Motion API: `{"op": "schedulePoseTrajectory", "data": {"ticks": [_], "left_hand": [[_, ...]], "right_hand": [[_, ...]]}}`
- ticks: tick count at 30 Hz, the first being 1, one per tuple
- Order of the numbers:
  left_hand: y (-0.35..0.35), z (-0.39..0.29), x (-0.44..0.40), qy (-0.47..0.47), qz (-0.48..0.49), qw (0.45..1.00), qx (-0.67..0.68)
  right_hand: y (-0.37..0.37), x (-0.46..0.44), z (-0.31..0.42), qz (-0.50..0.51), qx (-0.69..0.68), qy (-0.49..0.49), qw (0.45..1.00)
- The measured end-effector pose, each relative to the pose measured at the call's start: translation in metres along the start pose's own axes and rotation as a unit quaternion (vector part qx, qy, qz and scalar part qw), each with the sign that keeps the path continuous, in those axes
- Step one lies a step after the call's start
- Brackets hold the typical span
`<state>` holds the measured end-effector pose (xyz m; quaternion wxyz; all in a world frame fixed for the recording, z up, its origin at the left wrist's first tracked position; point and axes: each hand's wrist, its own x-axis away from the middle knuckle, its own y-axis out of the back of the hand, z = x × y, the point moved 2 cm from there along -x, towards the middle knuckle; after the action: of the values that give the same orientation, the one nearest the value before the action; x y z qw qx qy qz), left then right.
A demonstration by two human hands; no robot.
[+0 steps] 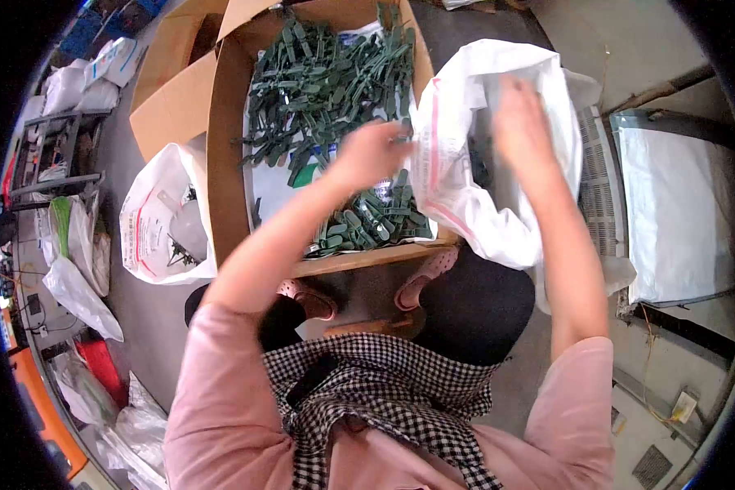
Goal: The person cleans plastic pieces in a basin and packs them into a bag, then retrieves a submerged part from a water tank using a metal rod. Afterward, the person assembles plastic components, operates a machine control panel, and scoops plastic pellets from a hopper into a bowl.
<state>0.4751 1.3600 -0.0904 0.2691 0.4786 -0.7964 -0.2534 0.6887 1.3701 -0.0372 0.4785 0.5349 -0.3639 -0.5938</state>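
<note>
My left hand (371, 155) hovers over the cardboard box (224, 155), close to the near-left rim of a white woven bag (437, 163). Motion smears its fingers, so I cannot make out whether it holds anything. At the mouth of the same bag is my right hand (521, 122), also blurred, with its grip unclear. Dark green clip-like plastic pieces (327, 82) fill much of the box in a heap. More of these green pieces (367, 224) lie in its near right corner. Inside the bag, something dark shows beside my right hand.
Left of the box stands another open white bag (143, 220) with a few dark pieces inside. A cardboard flap (167, 106) sticks out at the box's left. On the right are a grey slatted crate (600, 180) and a white plastic-covered stack (678, 216). My knees are below the box.
</note>
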Motion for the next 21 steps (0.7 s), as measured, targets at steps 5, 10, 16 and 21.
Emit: {"op": "schedulePoseTrajectory", "data": {"ticks": [5,10,16,21], "left_hand": [[0.023,0.287,0.061,0.409,0.101,0.901,-0.105],[-0.051,0.359,0.088,0.345,0.173,0.913,-0.133],[-0.047,0.236,0.076,0.430,0.179,0.884,0.041],[-0.049,0.187,0.066,0.458,0.216,0.835,0.214]], "right_hand": [[-0.175,-0.010,0.140,0.410,-0.070,0.165,0.894],[-0.237,0.034,0.104,0.484,0.031,-0.096,0.869],[-0.272,0.098,0.076,0.557,-0.089,-0.263,0.782],[-0.278,0.109,0.096,0.606,-0.273,-0.290,0.688]]}}
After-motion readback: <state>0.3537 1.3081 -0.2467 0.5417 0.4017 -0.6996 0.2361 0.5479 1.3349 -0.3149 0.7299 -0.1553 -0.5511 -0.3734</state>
